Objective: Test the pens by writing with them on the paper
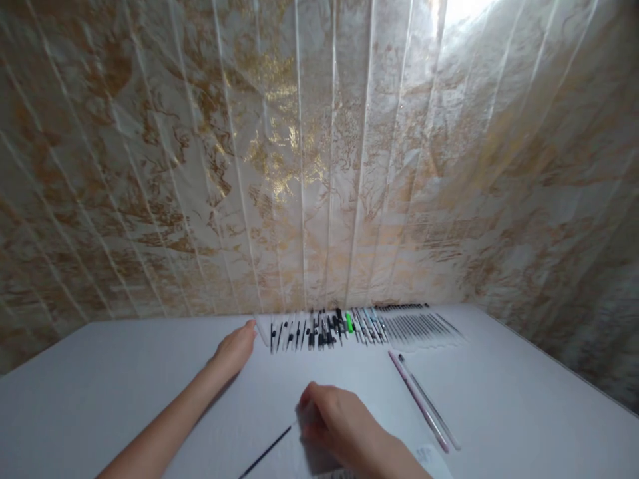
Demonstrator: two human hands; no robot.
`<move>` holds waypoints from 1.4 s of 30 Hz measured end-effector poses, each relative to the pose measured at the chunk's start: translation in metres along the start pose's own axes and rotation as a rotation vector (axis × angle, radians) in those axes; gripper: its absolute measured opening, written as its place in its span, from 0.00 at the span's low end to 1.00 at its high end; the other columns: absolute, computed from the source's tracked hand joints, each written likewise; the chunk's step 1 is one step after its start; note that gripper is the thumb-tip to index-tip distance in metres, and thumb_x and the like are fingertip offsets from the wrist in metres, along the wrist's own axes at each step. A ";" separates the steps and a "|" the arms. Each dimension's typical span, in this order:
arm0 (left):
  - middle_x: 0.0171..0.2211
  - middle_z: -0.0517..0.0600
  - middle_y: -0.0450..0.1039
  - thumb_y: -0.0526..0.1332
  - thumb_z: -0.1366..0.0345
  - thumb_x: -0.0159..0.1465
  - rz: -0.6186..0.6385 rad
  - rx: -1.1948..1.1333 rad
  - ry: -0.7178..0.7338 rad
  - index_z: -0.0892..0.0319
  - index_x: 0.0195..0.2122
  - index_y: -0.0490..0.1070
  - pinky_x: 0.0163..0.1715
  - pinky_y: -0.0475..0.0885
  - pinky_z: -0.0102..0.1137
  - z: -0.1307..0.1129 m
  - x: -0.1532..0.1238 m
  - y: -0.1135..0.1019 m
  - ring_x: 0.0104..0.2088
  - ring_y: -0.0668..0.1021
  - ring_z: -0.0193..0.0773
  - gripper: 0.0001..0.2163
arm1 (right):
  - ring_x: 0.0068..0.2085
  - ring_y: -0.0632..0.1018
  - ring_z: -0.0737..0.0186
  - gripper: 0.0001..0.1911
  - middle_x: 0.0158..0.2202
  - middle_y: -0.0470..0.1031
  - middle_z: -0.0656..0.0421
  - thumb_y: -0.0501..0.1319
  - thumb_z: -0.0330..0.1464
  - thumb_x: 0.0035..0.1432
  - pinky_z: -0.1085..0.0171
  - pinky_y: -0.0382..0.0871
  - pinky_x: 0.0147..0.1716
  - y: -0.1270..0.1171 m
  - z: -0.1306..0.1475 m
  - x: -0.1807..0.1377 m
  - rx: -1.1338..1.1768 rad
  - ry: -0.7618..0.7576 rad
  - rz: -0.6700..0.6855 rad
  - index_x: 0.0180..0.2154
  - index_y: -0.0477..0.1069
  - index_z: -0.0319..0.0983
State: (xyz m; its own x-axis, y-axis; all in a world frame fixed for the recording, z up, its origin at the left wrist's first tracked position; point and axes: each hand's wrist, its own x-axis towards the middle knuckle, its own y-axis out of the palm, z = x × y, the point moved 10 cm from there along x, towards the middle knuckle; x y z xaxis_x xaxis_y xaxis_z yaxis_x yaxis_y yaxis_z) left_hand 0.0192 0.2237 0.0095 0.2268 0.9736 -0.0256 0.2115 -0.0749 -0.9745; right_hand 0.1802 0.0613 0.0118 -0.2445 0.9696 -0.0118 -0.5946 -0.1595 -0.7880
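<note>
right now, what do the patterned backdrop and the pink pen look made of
Patterned backdrop: thin fabric or plastic sheeting, satiny, given its creases and bright gold glints; I can't tell which. Pink pen: probably smooth plastic, judging by its slim, even barrel.

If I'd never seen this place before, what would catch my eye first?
Probably the shiny gold-patterned sheet, which rises behind the white table and fills most of the view. Next, the bright green piece in the row of mostly dark pens along the table's far edge. Then the bare hands: the left hand by the row's left end, the right hand nearer, beside a thin dark stick.
</note>
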 end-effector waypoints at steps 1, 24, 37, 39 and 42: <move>0.48 0.62 0.74 0.48 0.71 0.69 0.003 -0.004 -0.006 0.66 0.51 0.66 0.47 0.68 0.36 -0.001 0.007 0.001 0.49 0.77 0.45 0.13 | 0.35 0.77 0.58 0.17 0.36 0.79 0.55 0.62 0.25 0.48 0.66 0.65 0.34 0.003 0.002 0.000 -0.107 0.007 0.032 0.42 0.73 0.40; 0.34 0.45 0.77 0.54 0.62 0.65 -0.052 -0.209 0.304 0.54 0.33 0.66 0.35 0.65 0.25 -0.060 -0.061 0.010 0.35 0.78 0.37 0.05 | 0.25 0.61 0.66 0.10 0.23 0.58 0.66 0.55 0.38 0.57 0.68 0.54 0.26 -0.055 -0.059 0.003 0.565 -0.029 -0.443 0.28 0.62 0.40; 0.27 0.43 0.75 0.57 0.60 0.63 -0.035 -0.181 0.264 0.54 0.33 0.67 0.30 0.63 0.26 -0.066 -0.072 0.007 0.29 0.77 0.37 0.04 | 0.25 0.61 0.66 0.07 0.22 0.58 0.66 0.54 0.35 0.54 0.67 0.54 0.26 -0.059 -0.053 -0.003 0.520 -0.018 -0.461 0.27 0.62 0.40; 0.27 0.43 0.76 0.58 0.61 0.63 -0.028 -0.182 0.266 0.54 0.34 0.67 0.30 0.63 0.26 -0.066 -0.072 0.008 0.29 0.77 0.37 0.04 | 0.25 0.61 0.67 0.06 0.22 0.58 0.66 0.54 0.34 0.53 0.67 0.54 0.26 -0.056 -0.051 -0.003 0.510 -0.014 -0.437 0.27 0.62 0.39; 0.29 0.44 0.76 0.57 0.61 0.63 -0.034 -0.179 0.284 0.54 0.35 0.67 0.30 0.63 0.26 -0.065 -0.072 0.010 0.29 0.78 0.37 0.03 | 0.25 0.61 0.67 0.05 0.22 0.59 0.66 0.54 0.34 0.53 0.67 0.55 0.26 -0.052 -0.049 -0.002 0.495 -0.014 -0.410 0.27 0.63 0.39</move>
State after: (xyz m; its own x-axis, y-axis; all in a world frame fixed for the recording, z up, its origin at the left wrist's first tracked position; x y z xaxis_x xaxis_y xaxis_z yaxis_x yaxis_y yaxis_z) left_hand 0.0669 0.1383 0.0162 0.4671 0.8792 0.0941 0.3812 -0.1042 -0.9186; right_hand 0.2490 0.0767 0.0230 0.0700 0.9680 0.2411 -0.9242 0.1539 -0.3495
